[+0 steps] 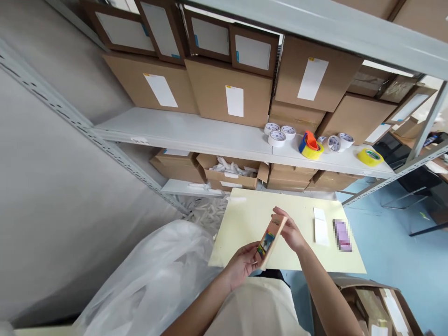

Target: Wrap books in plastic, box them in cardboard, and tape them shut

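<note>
A slim pink box (pixel 268 240) with a colourful picture on its front is held at a slant above the table, just in front of your body. Your left hand (pixel 244 262) grips its lower end between thumb and fingers; your right hand (pixel 290 232) grasps the upper end, fingers along its far edge.

Beneath is a smooth, pale yellow tabletop (pixel 248 214). Toward its right side lies a folded white paper (pixel 321 227), and just beside that a purple item (pixel 342 235), blurred into blocks, perhaps a small packet.

Beyond the table stands a grey metal rack. Its middle shelf (pixel 182 130) carries brown cartons (pixel 229 93) with white labels, stacked along the back. On the shelf's right half sit rolls of white tape (pixel 277 139), an orange tape dispenser (pixel 311 141) and, farther right, a yellow tape roll (pixel 369 158). On the level below, an open carton (pixel 231 177) is heaped with white pieces.

At your left, a large translucent plastic bag (pixel 157 280) bulges near a plain grey wall (pixel 52 186). At your right, an open box of cartons (pixel 409 298) stands on a light blue floor (pixel 371 224).
</note>
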A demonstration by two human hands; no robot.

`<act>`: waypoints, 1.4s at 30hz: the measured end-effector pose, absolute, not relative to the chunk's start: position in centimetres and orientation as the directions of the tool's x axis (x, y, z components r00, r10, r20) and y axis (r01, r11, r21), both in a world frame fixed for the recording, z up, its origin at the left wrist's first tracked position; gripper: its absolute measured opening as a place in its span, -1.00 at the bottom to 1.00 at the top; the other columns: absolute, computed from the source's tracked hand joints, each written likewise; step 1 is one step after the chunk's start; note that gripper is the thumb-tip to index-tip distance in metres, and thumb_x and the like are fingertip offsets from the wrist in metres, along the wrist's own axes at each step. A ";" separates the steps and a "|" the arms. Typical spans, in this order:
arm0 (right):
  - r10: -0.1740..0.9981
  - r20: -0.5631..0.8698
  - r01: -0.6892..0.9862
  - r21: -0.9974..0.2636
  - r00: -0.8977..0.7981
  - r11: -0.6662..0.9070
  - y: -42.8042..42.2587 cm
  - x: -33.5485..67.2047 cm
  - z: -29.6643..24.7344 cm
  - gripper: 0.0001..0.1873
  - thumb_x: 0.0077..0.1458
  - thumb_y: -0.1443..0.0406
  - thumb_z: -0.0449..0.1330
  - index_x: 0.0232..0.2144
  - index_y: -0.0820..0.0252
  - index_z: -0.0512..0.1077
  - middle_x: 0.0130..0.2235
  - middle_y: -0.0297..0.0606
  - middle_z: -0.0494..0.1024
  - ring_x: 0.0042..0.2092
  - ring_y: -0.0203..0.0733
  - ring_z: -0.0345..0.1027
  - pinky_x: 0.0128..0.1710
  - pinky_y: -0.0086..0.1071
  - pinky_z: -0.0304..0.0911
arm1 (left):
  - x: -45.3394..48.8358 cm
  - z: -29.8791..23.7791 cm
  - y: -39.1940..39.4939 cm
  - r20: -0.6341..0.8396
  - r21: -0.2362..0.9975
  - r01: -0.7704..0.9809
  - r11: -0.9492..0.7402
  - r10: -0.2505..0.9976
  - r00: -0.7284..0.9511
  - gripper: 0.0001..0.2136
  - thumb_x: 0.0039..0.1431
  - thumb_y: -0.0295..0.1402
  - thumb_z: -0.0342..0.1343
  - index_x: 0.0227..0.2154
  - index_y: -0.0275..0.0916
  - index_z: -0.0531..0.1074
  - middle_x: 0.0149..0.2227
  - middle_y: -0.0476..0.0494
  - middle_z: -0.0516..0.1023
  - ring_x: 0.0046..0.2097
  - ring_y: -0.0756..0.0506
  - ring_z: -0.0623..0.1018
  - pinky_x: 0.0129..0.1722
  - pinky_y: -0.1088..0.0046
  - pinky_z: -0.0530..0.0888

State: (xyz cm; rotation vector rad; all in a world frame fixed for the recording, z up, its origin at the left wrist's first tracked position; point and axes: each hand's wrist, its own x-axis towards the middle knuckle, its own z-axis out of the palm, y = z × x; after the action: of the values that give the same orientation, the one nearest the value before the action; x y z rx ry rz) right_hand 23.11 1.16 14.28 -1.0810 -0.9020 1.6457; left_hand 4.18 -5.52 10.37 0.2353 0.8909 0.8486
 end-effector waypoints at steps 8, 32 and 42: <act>0.955 -0.259 -0.275 -0.916 -0.146 -0.291 1.4 21.1 15.4 -0.56 -0.20 0.00 0.44 -0.38 0.13 0.45 -0.47 -0.42 0.44 -0.47 -0.32 0.29 -0.41 -0.37 0.31 | -0.2 11.4 -4.9 -0.452 0.650 -0.500 0.573 0.820 0.352 -0.43 -0.08 0.23 0.15 -0.22 -0.15 0.56 -0.01 -0.26 0.59 0.03 -0.22 0.54 -0.08 0.19 0.50; 0.956 -0.294 -0.283 -0.918 0.016 -0.278 1.3 21.0 15.2 -0.60 -0.21 0.09 0.41 -0.31 0.14 0.50 -0.47 -0.38 0.52 -0.44 -0.28 0.37 -0.36 -0.34 0.34 | -0.5 10.3 -5.0 -0.466 0.789 -0.364 0.495 0.868 0.171 -0.41 -0.41 0.09 0.41 -0.36 -0.27 0.55 -0.29 -0.25 0.68 -0.15 -0.20 0.65 0.01 0.27 0.49; 0.969 -0.123 -0.058 -0.989 -0.213 -0.138 1.4 24.1 15.1 -0.68 -0.08 0.23 0.31 -0.18 0.04 0.51 -0.23 -0.30 0.58 -0.27 -0.19 0.47 -0.20 -0.22 0.39 | 1.1 9.6 -5.2 -0.511 0.722 -0.480 0.499 0.852 0.117 -0.51 -0.41 -0.08 0.47 -0.40 -0.24 0.48 -0.43 -0.12 0.66 -0.32 -0.10 0.63 -0.11 0.31 0.52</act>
State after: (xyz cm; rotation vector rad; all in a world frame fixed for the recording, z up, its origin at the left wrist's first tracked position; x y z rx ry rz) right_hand 24.07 1.35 15.06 -1.1440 -1.2419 1.4963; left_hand 1.08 -5.16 9.59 0.4293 1.0562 1.0190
